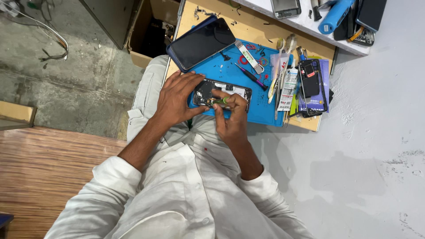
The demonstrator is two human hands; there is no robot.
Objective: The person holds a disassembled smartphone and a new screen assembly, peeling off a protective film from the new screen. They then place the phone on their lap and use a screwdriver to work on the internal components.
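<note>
Steadying the opened phone (221, 94) flat on the blue mat (248, 84), near the mat's front edge, with the left hand (177, 99) spread over its left end, fingers pressing down rather than closed around it. Pinching a small green-handled tool (221, 101) in the right hand (230, 117), tip down inside the phone, just right of the left hand. Best done, judging by the pose, with the tool kept upright, light pressure only, and the left hand firm so the phone cannot slide on the mat. Lying behind the phone on the mat: a second phone (201, 43), screen dark; to the right of the phone, tweezers, a glue tube (288, 88) and a black back cover (310, 79). Hidden under the right fingers: the tool tip and whatever it touches. Too small to make out: the loose bits on the mat. Cut off at the top: more tools on the counter (248, 26).
</note>
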